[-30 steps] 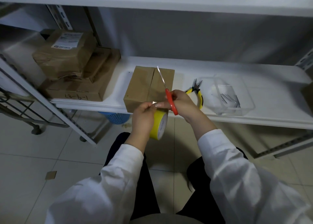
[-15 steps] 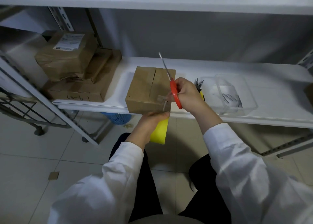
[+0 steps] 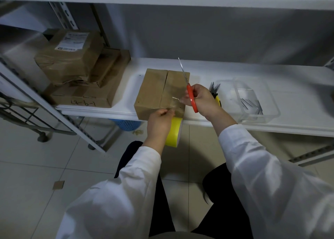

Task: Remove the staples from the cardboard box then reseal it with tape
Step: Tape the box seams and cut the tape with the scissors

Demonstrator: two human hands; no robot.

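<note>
on the white shelf, near its front edge, sits the cardboard box with the flap seam running front to back down the middle. a glossy strip of tape lies over the right half of the top and comes down toward the front edge. left hand is right at that front edge, fingers curled, thumb and forefinger pinched together where the strip comes down, and the yellow tape roll hangs tucked under the palm below the shelf edge. can't really tell how the lower fingers hold it. right hand is wrapped around the red handles of the scissors, blades together and pointing up and away over the box's far right corner, fingertips just at the tape on the box top. behind that hand lie pliers with yellow grips, and beside them to the right a clear plastic container with some small metal pieces in it, probably staples but too small to be sure. a stack of brown parcels sits at the shelf's left end, and a blue basket pokes out under the shelf.
</note>
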